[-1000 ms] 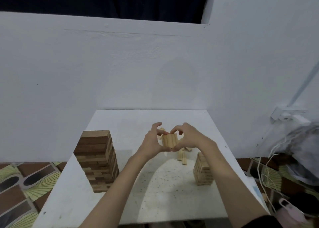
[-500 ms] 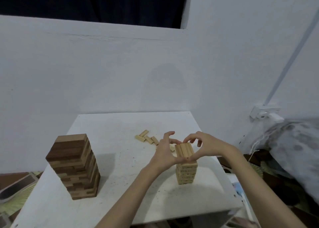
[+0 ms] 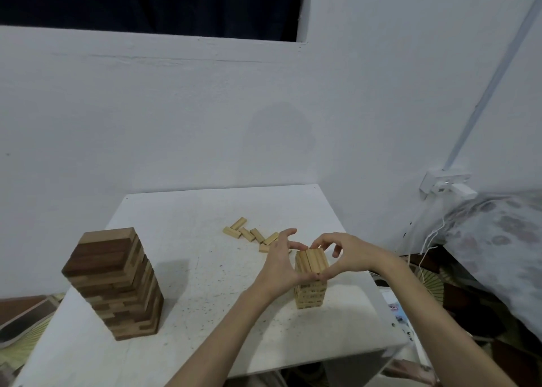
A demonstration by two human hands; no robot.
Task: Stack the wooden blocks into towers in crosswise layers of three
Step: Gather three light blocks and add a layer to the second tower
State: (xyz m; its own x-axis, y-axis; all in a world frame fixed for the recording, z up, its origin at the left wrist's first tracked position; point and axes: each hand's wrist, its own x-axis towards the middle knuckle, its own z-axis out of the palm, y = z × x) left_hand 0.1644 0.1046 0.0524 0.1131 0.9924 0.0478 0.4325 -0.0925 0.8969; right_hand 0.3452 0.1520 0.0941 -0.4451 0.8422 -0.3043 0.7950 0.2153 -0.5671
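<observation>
**Top layer of three held on the light tower**

White table [image 3: 181, 269] stands against a white wall, surface speckled. Landmark: light wooden tower [image 3: 310, 293], near the table's right edge. No containers in view.

Top layer of three blocks [image 3: 311, 262] sits on the tower, lengthwise away from the viewer. Left hand [image 3: 280, 265] grips the layer's left side, thumb at the near end, fingers curled at the far end. Right hand [image 3: 347, 256] grips the right side likewise. Both pinch the layer between them.

Loose blocks [image 3: 249, 234] lie scattered behind and left of the tower. Dark tower [image 3: 114, 281], taller, stands well left of it, apart.
</observation>
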